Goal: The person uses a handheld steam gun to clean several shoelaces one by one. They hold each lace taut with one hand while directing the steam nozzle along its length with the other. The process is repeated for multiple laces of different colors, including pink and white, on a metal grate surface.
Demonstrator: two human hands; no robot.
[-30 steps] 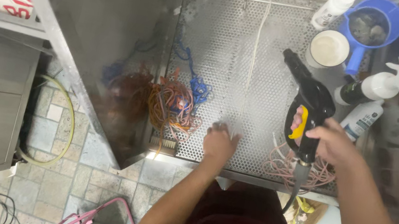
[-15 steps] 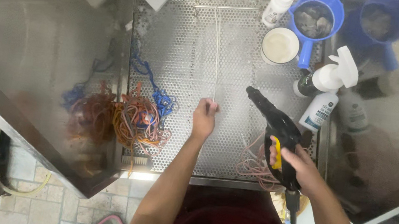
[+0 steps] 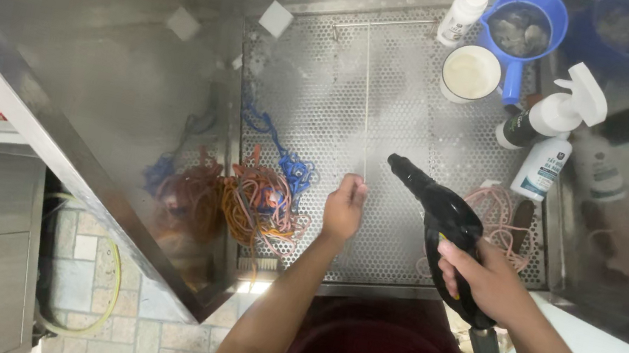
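Compared with half a second ago, my left hand (image 3: 344,208) has drawn back a little toward me and closed up, and it is now pinching the near end of a thin pale cord (image 3: 367,95) that runs straight away from me across the perforated metal tray (image 3: 321,91). The black spray gun (image 3: 444,225) has swung so that its nozzle is pointing toward the cord, just beside my left fingertips. A haze of mist or steam is hanging over the far part of the tray.

At the far right edge of the tray, a blue scoop with a handle (image 3: 523,28) is holding a few dark, rounded lumps; I cannot tell what they are. Just beside it, a white cup (image 3: 471,73) is filled with something pale and creamy. A small white bottle (image 3: 463,13) is standing to the left of the scoop, and a white trigger spray bottle (image 3: 554,115) is leaning near another white bottle with a label (image 3: 541,166).

My left fingers are curled in, thumb and forefinger pressed together on the cord. My right hand (image 3: 486,280) is wrapped tight around the grip of the spray gun, with a hose trailing down from its base. A tangle of orange and blue cords (image 3: 263,198) is lying at the near left of the tray, and a loose heap of pink cord (image 3: 496,221) is lying behind the gun.
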